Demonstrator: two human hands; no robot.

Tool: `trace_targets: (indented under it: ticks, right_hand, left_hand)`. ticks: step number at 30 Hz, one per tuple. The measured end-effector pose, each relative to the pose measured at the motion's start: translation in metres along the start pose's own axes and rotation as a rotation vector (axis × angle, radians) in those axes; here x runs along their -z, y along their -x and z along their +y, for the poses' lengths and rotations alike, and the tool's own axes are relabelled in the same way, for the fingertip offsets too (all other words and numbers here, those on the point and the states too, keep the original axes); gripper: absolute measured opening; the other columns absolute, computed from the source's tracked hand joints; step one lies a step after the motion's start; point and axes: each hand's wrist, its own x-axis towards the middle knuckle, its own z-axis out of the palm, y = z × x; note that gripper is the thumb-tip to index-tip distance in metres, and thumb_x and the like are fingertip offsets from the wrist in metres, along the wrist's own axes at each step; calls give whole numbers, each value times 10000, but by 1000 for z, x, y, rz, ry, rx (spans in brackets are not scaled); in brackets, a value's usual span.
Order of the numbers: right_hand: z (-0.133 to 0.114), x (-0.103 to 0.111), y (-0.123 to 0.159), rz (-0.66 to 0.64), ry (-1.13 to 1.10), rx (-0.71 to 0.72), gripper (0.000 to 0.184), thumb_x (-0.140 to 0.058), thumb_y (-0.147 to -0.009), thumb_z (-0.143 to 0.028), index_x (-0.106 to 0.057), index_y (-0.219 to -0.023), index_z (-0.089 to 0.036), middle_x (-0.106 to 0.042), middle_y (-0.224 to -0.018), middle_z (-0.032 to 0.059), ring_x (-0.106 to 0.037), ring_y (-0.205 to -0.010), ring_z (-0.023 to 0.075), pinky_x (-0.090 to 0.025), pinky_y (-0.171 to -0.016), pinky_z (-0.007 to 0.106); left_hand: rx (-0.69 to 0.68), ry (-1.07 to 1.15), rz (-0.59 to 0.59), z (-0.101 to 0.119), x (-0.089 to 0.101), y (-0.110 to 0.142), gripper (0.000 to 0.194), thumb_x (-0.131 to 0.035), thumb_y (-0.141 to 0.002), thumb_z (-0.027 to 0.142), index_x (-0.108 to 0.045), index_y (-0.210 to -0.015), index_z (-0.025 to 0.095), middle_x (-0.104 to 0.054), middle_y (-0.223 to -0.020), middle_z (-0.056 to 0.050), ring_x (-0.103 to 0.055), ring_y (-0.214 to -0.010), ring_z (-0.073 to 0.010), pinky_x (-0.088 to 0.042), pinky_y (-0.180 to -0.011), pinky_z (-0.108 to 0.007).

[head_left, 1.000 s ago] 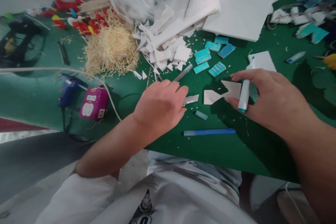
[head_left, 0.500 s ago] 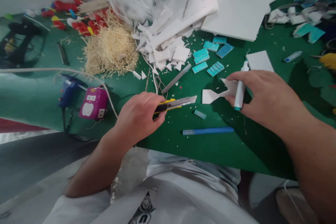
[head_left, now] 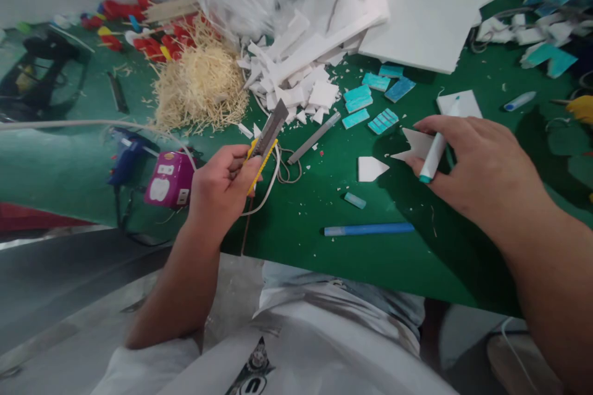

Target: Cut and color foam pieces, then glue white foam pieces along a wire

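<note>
My left hand [head_left: 222, 188] is closed round a yellow utility knife [head_left: 265, 151], its long blade out and slanting up to the right. My right hand [head_left: 482, 166] grips a white marker [head_left: 435, 155] with a teal end. Under the same fingers is a notched white foam piece [head_left: 417, 145], partly hidden by them. Apart from it, to the left, lies a small pointed foam piece [head_left: 372, 169]. Below that are a short light-blue cap [head_left: 354, 200] and a blue pen [head_left: 369, 229]. A thin grey stick [head_left: 314, 138] rests between the hands.
Blue-painted foam pieces [head_left: 358, 99] lie beyond, near white foam scraps [head_left: 296, 95] and large foam sheets [head_left: 426, 18]. Wood shavings [head_left: 201, 83], a purple power adapter [head_left: 170, 179] and a blue glue gun [head_left: 127, 157] are at left. A white cable [head_left: 271, 191] runs by my left hand.
My left hand has drawn back left, tipping the knife blade upward. My right hand has shifted slightly right with the notched foam, which is now separated from the pointed piece.
</note>
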Motion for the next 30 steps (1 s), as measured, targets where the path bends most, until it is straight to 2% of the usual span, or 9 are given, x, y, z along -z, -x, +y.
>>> trace_targets:
  ticks: [3, 6, 11, 14, 17, 21, 23, 27, 30]
  right_hand:
    - [-1, 0, 1, -11, -17, 1, 451, -643, -910, -480, -736, -1245, -192, -814, -1129, 186, -759, -1113, 378, -596, -1021, 524]
    - [0, -2, 3, 14, -36, 34, 438, -652, -899, -469, -738, -1241, -209, -820, -1110, 163, -758, -1094, 365, -600, -992, 505]
    - [2, -4, 4, 47, -45, 75, 445, -660, -898, -479, -740, -1242, -208, -816, -1057, 151, -757, -1055, 365, -600, -962, 502]
    - [2, -2, 3, 44, -30, 75, 419, -651, -919, -461, -736, -1242, -207, -818, -1059, 148, -763, -1055, 360, -605, -959, 500]
    - [1, -2, 7, 129, -36, 86, 353, -702, -918, -441, -745, -1186, -214, -823, -1045, 133, -777, -1039, 339, -618, -941, 471]
    - [-8, -2, 19, 364, -252, 90, 248, -701, -978, -494, -752, -1080, -274, -815, -922, 69, -776, -834, 253, -607, -731, 376]
    - [-17, 0, 26, 343, -489, 77, 269, -630, -1027, -538, -778, -1095, -324, -798, -840, 33, -752, -733, 224, -595, -684, 364]
    - [-37, 6, 32, 188, -827, -85, 348, -544, -1063, -550, -853, -1113, -398, -764, -811, 30, -733, -728, 239, -597, -708, 403]
    - [-46, 7, 29, 123, -964, -221, 256, -629, -1017, -488, -856, -1046, -373, -779, -865, 27, -724, -723, 229, -611, -683, 395]
  left_hand:
    - [-4, -15, 15, -9, 0, -3, 356, -711, -828, 411, -719, -1130, 223, -811, -879, -28, -743, -642, -160, -610, -547, -248]
    - [-97, -65, 33, -19, 3, -5, 456, -687, -864, 388, -695, -1293, 234, -820, -1103, -66, -784, -758, -189, -680, -707, -334]
    - [-325, -466, 71, -27, 13, -15, 410, -600, -1003, 392, -697, -1378, 257, -773, -1212, -93, -776, -1161, -300, -619, -1063, -466]
    - [-302, -676, 1, -26, 21, -24, 486, -566, -995, 368, -664, -1450, 228, -780, -1167, -101, -766, -1136, -320, -617, -983, -470]
    - [-374, -841, -100, -11, 21, -28, 345, -609, -979, 321, -711, -1299, 245, -767, -1000, -96, -747, -1002, -320, -607, -857, -466]
    - [-742, -734, -74, 29, -10, -22, 209, -566, -1081, 299, -715, -1171, 185, -776, -1150, -109, -731, -1096, -283, -600, -921, -416]
    - [-915, -598, -256, 46, -37, -18, 227, -533, -1110, 290, -719, -1165, 173, -779, -1161, -97, -737, -1103, -258, -591, -915, -373]
    - [-964, -522, -448, 57, -81, -17, 226, -638, -1075, 279, -708, -1232, 132, -757, -1248, -127, -718, -1162, -268, -578, -938, -357]
    - [-950, -470, -464, 51, -91, -18, 213, -639, -1062, 230, -722, -1237, 139, -753, -1252, -115, -708, -1139, -258, -581, -945, -358]
